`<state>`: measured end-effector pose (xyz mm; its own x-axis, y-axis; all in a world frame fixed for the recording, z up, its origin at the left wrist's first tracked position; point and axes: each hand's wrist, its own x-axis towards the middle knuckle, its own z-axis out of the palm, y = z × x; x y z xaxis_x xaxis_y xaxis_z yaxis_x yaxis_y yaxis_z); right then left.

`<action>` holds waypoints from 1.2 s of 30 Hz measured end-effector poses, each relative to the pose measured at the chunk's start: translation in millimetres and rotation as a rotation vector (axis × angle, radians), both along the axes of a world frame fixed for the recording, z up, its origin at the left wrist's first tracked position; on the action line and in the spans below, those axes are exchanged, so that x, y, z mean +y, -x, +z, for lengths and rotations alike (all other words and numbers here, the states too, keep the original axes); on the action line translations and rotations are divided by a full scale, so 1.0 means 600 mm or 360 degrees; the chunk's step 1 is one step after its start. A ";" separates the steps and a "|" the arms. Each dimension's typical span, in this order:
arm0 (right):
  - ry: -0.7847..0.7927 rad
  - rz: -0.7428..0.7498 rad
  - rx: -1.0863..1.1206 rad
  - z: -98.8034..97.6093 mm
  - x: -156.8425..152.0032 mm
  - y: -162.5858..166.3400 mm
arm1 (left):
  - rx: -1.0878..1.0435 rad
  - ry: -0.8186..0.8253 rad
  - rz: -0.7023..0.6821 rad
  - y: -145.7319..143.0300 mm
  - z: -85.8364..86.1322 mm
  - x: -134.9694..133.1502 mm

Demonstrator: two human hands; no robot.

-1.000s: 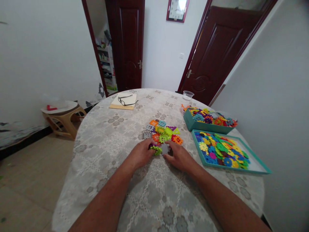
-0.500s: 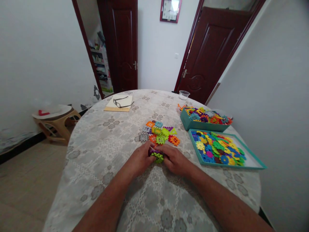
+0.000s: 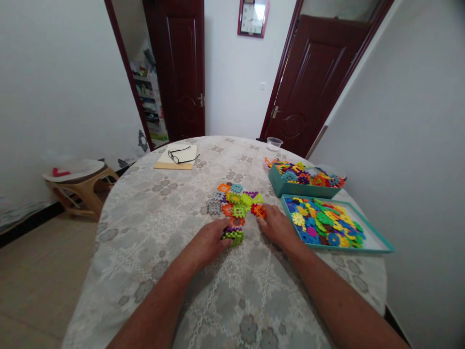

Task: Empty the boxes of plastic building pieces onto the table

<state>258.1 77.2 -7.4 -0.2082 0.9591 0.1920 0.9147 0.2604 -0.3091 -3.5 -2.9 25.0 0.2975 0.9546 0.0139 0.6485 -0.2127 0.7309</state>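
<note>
The left hand (image 3: 208,242) pinches a green-and-purple block cluster (image 3: 234,236) at its fingertips. The right hand (image 3: 279,227) lies just right of it, touching a red piece (image 3: 259,211); whether it grips is unclear. Beside that hand, a shallow teal tray (image 3: 376,242) holds loose coloured pieces. Beyond the tray, a deeper teal box (image 3: 294,189) is heaped with more.

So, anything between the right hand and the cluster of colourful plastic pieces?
Nothing visible: the right hand rests against its red-orange toothed plastic piece; the left hand grips a green-purple block of pieces.
</note>
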 end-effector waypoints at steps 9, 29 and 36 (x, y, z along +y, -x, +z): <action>-0.0035 0.0372 0.0540 0.015 -0.014 0.017 | -0.0098 -0.0051 0.0081 0.003 -0.005 -0.001; 0.0024 0.1331 0.0538 0.052 -0.066 0.058 | -0.0099 0.0023 0.0062 0.007 0.003 0.001; 0.0095 0.1110 0.0636 0.036 -0.069 0.070 | -0.0213 -0.0016 0.0049 0.012 -0.020 0.007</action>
<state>215.9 35.7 14.0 -0.6893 0.6445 0.3309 0.3648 0.7034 -0.6100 -11.0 1.1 13.0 0.2629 0.9629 0.0609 0.5516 -0.2018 0.8093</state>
